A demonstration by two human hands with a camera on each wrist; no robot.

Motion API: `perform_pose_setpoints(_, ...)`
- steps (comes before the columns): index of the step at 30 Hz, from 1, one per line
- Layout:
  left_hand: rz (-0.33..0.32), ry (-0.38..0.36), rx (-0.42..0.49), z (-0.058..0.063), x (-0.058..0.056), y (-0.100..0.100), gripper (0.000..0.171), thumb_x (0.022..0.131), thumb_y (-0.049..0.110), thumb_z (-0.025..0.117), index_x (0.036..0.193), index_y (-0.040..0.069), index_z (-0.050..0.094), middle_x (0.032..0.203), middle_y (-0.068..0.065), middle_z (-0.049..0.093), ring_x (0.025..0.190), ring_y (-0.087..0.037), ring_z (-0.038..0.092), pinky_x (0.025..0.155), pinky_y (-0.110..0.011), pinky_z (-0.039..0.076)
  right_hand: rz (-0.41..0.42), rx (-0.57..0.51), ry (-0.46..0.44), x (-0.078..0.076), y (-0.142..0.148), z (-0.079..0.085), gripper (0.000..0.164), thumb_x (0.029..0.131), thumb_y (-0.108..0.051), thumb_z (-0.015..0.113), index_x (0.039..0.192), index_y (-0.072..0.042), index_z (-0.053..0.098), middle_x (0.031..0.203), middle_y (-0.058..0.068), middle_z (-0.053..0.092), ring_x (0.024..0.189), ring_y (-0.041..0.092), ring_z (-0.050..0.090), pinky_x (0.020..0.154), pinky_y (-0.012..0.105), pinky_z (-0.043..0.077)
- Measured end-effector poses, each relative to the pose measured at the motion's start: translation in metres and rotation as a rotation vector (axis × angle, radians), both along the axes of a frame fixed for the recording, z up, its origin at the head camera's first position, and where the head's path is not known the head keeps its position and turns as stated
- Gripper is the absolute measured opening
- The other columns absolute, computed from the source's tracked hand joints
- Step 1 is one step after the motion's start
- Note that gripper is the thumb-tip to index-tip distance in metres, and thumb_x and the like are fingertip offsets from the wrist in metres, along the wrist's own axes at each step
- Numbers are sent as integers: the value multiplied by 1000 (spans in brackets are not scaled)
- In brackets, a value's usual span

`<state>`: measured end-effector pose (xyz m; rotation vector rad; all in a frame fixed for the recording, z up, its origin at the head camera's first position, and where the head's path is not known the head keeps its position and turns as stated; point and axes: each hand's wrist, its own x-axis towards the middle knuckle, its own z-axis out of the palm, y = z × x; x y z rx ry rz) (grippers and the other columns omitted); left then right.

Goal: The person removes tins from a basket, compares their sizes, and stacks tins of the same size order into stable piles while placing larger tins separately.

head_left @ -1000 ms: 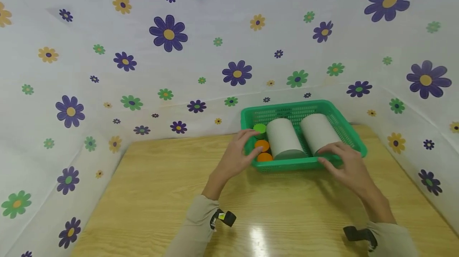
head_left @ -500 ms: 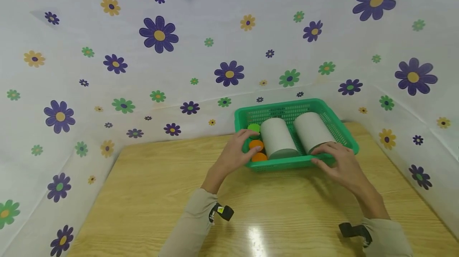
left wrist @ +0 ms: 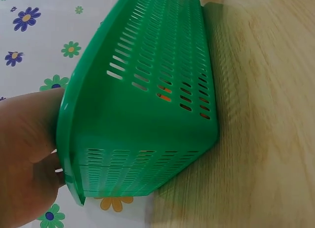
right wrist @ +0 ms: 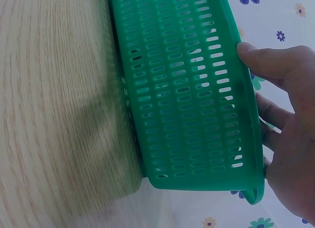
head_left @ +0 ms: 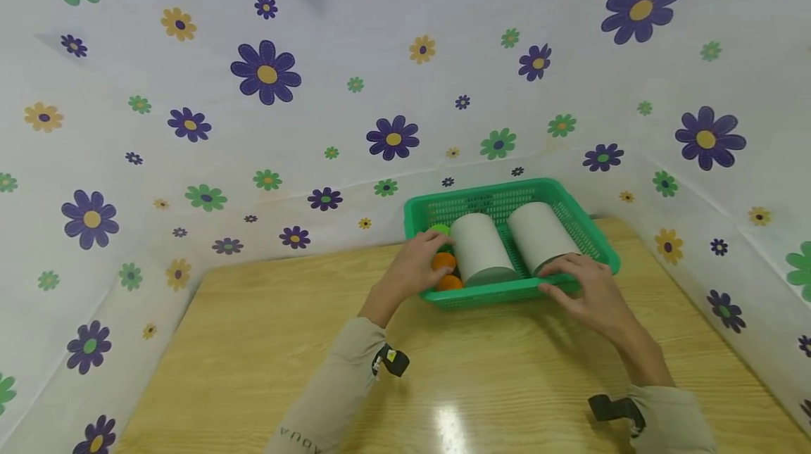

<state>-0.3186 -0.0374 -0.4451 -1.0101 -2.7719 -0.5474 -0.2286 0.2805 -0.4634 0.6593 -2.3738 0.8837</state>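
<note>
- Looking at a green perforated plastic basket [head_left: 494, 293] here, sitting on the wood-grain table [head_left: 285, 334], toward the far right, near the flowered backdrop sheet [head_left: 329, 39].
- Left hand [head_left: 408, 264]: reaches over the basket's left rim, thumb and index apart, beside the lids. We can't tell if it pinches anything; in the left wrist view the rim hides the fingertips.
- Right hand [head_left: 589, 295]: pinches the front rim near its right end, thumb on the outer side, fingers inside. Right wrist view shows the thumb tip on the rim.
- Inside, we see two white cylinders, lying lengthwise front to back, side by side with a gap: left one [head_left: 481, 246], right one [head_left: 541, 232]. Right-hand fingers are at the near end of the right one.
- Along the left wall, one bright green lid [head_left: 439, 229] at the back, partly covered by the left fingers, then two orange lids [head_left: 445, 261] in front of it.
- Both arms wear beige sleeves [head_left: 336, 376] and black wrist devices [head_left: 395, 361].
</note>
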Motion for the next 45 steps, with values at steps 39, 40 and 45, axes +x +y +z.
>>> perform_pose_setpoints(39,84,-86,-509,-8,-22,34,57,89,19,77,141,31,60,134,1,57,112,-26,59,102,-51,42,-5,11,5,0,2,-4,22,81,-8,86,97,-16,74,98,-3,70,99,29,63,88,59,35)
perform_pose_setpoints(40,84,-88,-515,-8,-22,34,57,88,18,78,141,31,61,134,1,57,112,-26,59,103,-52,42,-5,9,3,0,2,-3,21,81,-8,86,97,-17,74,98,-2,70,99,29,63,88,59,34)
perform_pose_setpoints(45,75,-84,-525,-4,-22,34,49,88,17,79,133,29,66,127,1,59,106,-26,60,101,-51,42,-11,7,-2,-1,2,-3,20,82,-9,85,97,-17,74,99,-2,70,100,29,63,88,58,34)
